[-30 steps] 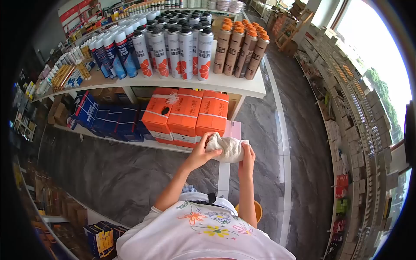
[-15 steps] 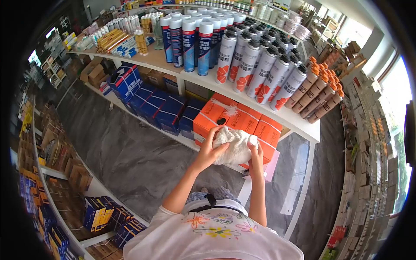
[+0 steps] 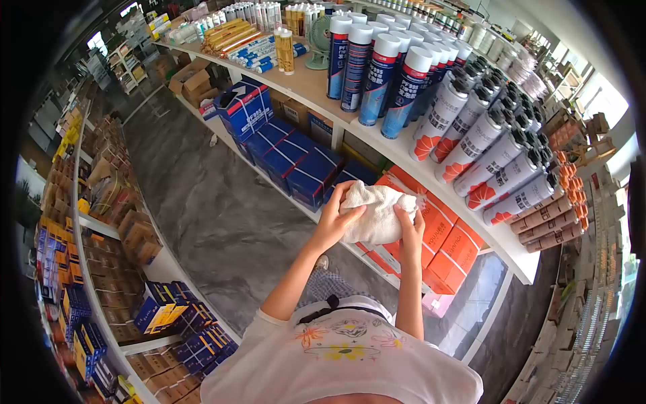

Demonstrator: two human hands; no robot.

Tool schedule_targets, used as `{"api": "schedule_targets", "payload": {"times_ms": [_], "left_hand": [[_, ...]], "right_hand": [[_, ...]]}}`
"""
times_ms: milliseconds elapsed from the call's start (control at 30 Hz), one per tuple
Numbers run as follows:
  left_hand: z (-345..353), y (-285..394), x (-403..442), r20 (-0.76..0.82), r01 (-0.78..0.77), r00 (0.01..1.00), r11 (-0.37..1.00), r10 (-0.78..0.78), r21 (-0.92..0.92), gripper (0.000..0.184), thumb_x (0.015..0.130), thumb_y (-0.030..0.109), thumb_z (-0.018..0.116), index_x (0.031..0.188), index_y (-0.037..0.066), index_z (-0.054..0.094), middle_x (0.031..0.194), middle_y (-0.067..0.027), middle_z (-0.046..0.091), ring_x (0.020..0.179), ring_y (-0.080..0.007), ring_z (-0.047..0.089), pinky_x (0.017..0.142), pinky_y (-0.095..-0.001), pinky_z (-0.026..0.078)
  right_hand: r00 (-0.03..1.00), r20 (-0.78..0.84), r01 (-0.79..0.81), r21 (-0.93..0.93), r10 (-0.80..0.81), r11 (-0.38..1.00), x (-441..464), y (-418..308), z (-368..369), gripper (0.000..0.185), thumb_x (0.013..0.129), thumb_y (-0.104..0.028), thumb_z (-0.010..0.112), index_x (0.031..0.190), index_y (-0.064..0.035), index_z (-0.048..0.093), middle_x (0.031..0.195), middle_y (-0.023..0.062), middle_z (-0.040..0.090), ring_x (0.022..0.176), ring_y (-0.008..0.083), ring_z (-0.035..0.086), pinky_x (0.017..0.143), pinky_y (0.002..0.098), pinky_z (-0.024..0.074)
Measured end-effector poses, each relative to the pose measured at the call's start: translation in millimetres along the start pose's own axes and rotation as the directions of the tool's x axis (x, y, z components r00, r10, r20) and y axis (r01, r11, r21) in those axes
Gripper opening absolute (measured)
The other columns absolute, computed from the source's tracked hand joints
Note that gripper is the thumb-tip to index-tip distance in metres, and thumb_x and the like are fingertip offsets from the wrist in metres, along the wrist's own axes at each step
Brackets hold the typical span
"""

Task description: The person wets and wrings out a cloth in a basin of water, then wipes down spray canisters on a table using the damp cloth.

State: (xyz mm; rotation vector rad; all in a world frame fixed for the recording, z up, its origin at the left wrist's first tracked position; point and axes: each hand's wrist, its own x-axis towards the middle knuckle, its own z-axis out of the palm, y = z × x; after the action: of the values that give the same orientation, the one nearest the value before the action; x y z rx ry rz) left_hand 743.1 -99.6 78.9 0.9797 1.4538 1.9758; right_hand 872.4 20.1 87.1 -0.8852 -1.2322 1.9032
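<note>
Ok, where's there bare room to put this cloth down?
The counter has a bare front patch between the upright gold tubes and the blue cans; the cloth might fit. Floor lies open between the blue boxes and left shelves. It's crowded rightward, where white cans and brown cans pack together.

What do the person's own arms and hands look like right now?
The left hand and right hand are ungloved, with nothing visible on the wrists. Both forearms are bare below short white sleeves, part of a white top printed with colourful flowers.
</note>
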Motion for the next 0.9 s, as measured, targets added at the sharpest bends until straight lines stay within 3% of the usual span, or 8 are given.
{"api": "schedule_targets", "payload": {"times_ms": [267,367,533,633,700,900], "left_hand": [[-74.9,3.8,90.8,-0.07,-0.038,0.997,0.997,0.043,0.066,0.043,0.09,0.008,0.063,0.129,0.002,0.047,0.117,-0.005,0.058,0.107,-0.0097,0.054,0.089,-0.0248,0.044],[-103.6,0.5,105.7,-0.138,-0.028,0.99,0.996,0.039,0.086,0.042,0.089,0.008,0.064,0.129,0.002,0.05,0.117,-0.0039,0.058,0.107,-0.0091,0.054,0.089,-0.0236,0.044],[-135.0,-12.8,123.2,-0.242,0.018,0.97,0.999,-0.011,0.03,0.041,0.088,0.007,0.065,0.127,0.001,0.052,0.117,-0.0034,0.059,0.104,-0.0085,0.055,0.088,-0.0232,0.044],[-147.8,-17.3,142.0,-0.22,0.014,0.975,0.998,0.001,0.067,0.038,0.09,0.01,0.064,0.124,0.001,0.053,0.11,-0.0037,0.062,0.099,-0.0079,0.056,0.084,-0.0227,0.045],[-153.8,-20.7,156.0,-0.187,0.072,0.98,0.997,-0.07,0.003,0.038,0.088,0.007,0.065,0.124,0.002,0.054,0.116,-0.0032,0.061,0.104,-0.0084,0.055,0.087,-0.0235,0.045],[-185.6,-31.6,216.4,-0.016,0.022,1.0,1.0,-0.022,0.017,0.037,0.088,0.009,0.065,0.122,0.001,0.054,0.113,-0.0033,0.061,0.102,-0.009,0.055,0.088,-0.0239,0.044]], "right_hand": [[0.989,0.088,0.119,-0.026,-0.116,0.993,91.0,2.2,90.9,0.029,0.084,-0.015,0.068,0.108,-0.0011,0.06,0.098,0.0033,0.064,0.087,0.0114,0.057,0.081,0.0266,0.0438],[0.986,0.14,0.093,-0.049,-0.085,0.994,115.3,9.0,121.8,0.028,0.084,-0.016,0.069,0.106,-0.0008,0.06,0.097,0.0039,0.064,0.086,0.0111,0.058,0.079,0.0256,0.0447],[0.981,0.179,0.103,-0.138,-0.078,0.985,132.4,17.8,155.5,0.037,0.083,-0.019,0.071,0.11,0.0015,0.059,0.098,0.0059,0.065,0.086,0.0117,0.059,0.078,0.0258,0.0465],[0.988,0.132,0.095,-0.154,-0.075,0.984,144.8,24.9,165.8,0.04,0.083,-0.02,0.072,0.112,0.0022,0.058,0.099,0.0071,0.065,0.088,0.0128,0.06,0.079,0.026,0.0467],[0.993,0.089,0.085,-0.147,-0.072,0.985,151.0,25.8,172.7,0.042,0.083,-0.021,0.071,0.114,0.0028,0.057,0.1,0.0078,0.064,0.088,0.0131,0.06,0.079,0.0261,0.0467],[0.989,-0.082,0.107,-0.188,-0.124,0.976,174.2,30.4,204.7,0.045,0.085,-0.023,0.069,0.118,0.0041,0.054,0.106,0.0094,0.063,0.094,0.0139,0.059,0.083,0.0263,0.0458]]}}
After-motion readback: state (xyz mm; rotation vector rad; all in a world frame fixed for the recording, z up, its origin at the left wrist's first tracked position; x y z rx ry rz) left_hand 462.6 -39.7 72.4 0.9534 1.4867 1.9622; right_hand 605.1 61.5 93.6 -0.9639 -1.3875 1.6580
